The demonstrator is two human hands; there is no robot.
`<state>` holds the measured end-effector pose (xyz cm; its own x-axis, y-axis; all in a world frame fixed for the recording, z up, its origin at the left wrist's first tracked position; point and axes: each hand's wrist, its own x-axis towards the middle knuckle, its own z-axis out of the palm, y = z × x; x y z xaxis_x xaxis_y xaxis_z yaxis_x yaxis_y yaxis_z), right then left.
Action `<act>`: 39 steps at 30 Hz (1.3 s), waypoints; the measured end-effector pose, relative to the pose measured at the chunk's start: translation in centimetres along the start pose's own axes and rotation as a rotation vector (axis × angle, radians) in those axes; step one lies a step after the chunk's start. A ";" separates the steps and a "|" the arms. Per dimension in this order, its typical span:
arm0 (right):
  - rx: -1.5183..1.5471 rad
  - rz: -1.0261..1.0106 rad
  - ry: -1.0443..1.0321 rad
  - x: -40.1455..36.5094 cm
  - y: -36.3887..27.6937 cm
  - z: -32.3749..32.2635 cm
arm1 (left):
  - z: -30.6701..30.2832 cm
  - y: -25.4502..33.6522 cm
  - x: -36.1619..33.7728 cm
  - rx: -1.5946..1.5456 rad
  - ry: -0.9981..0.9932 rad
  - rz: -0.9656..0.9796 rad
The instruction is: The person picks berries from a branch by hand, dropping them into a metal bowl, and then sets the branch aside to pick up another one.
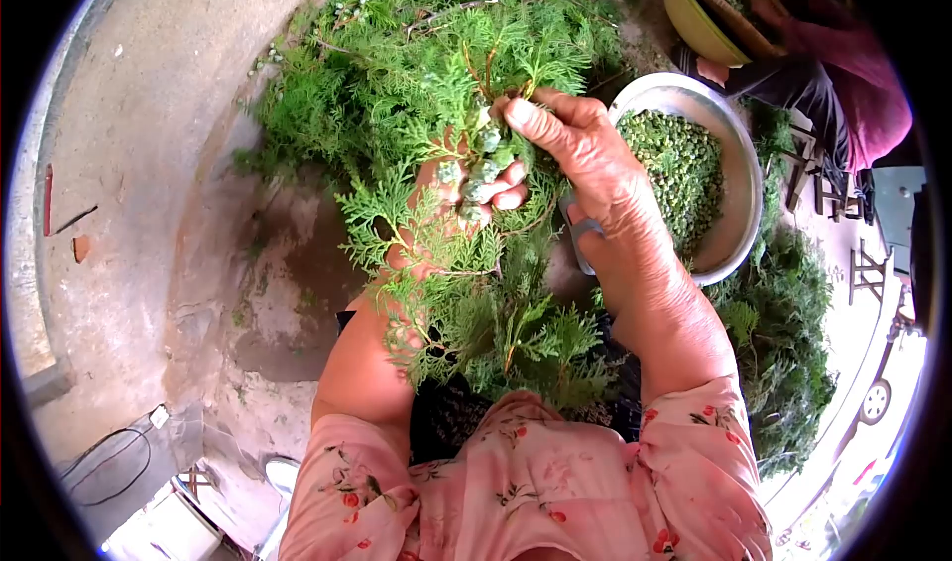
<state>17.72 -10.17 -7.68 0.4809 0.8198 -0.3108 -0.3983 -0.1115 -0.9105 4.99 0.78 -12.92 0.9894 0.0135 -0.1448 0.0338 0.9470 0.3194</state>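
- Left hand (443, 192), centre: curled round leafy sprig (436, 249), green cones (486, 171).
- Right hand (597, 154), beside it: thumb and finger pinched at sprig's top; apparent picking, calling for steady support.
- Basin (756, 184), right of centre.
- Branch heap (347, 95), upper centre.

Single head-worn view, forward and steeply down, near above both hands (526, 164).
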 end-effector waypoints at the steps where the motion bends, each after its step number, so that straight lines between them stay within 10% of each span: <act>1: 0.014 0.037 0.050 0.7 0.4 -0.1 | 0.6 0.8 -0.1 -0.056 0.024 -0.130; 5: 0.283 -0.021 0.039 0.2 -0.1 0.6 | -0.4 -0.6 1.5 -0.051 -0.191 0.149; 15: 0.132 -0.382 0.471 0.9 -0.5 1.5 | -0.7 0.0 0.9 0.383 0.247 0.245; 19: 0.330 -0.328 0.584 1.6 -1.0 0.6 | 1.0 0.4 0.9 0.396 -0.082 0.307; 21: 0.354 -0.300 0.608 1.6 -1.0 0.2 | 0.6 1.3 1.3 0.970 0.092 0.163; 23: 0.423 -0.242 0.683 2.0 -0.9 -0.1 | 3.9 0.3 0.4 0.826 0.208 0.146; 26: 0.450 -0.163 0.568 1.9 -0.6 -0.6 | 0.7 -1.4 0.8 1.134 0.415 0.474; 27: 0.468 -0.130 0.558 2.0 -0.5 -0.6 | 1.0 -2.2 0.5 0.724 0.197 0.716; 32: 0.512 -0.126 0.553 2.1 -0.7 -0.8 | 2.3 -0.8 0.3 0.666 0.323 0.581; 35: -0.212 -0.393 0.864 1.2 -1.2 -1.0 | 2.5 -0.4 0.3 0.637 0.359 0.592; 37: -0.252 -0.807 0.758 1.6 -1.2 -1.5 | 2.6 0.0 0.1 0.621 0.374 0.591; 39: -0.268 -0.700 0.546 -0.7 -2.8 0.6 | 2.7 0.3 0.0 0.620 0.382 0.583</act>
<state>18.02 -10.06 -4.77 0.8718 0.3787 0.3107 0.2834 0.1274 -0.9505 5.39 0.18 -10.30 0.7637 0.6420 -0.0671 -0.2753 0.4179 0.8658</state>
